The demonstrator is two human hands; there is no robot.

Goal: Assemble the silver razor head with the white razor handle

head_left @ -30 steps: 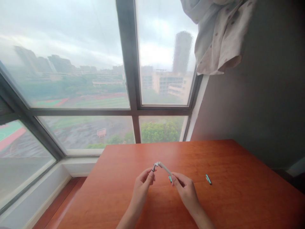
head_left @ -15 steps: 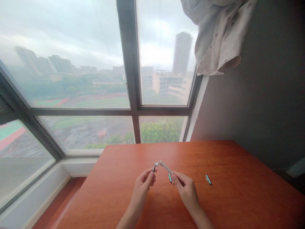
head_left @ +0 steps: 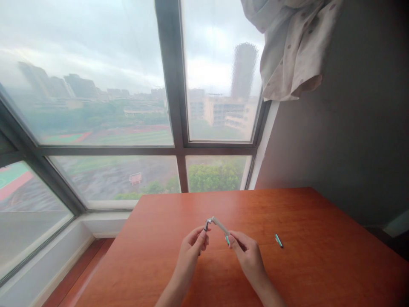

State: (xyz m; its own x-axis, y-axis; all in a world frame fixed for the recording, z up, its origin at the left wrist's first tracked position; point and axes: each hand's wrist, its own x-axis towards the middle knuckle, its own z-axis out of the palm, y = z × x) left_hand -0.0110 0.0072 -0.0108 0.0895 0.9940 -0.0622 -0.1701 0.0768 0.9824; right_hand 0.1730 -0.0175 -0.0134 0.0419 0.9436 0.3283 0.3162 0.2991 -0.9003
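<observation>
Both hands hold a thin grey tool (head_left: 219, 223) just above the tabletop (head_left: 319, 264). The fingers of the left hand (head_left: 191, 249) pinch its bent metal end, and the fingers of the right hand (head_left: 247, 254) pinch its other end. A small green piece (head_left: 278, 241) lies on the tabletop, near the right hand.

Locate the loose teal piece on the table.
In the head view, the teal piece lies on the wooden table, just right of the right hand, untouched.
</observation>
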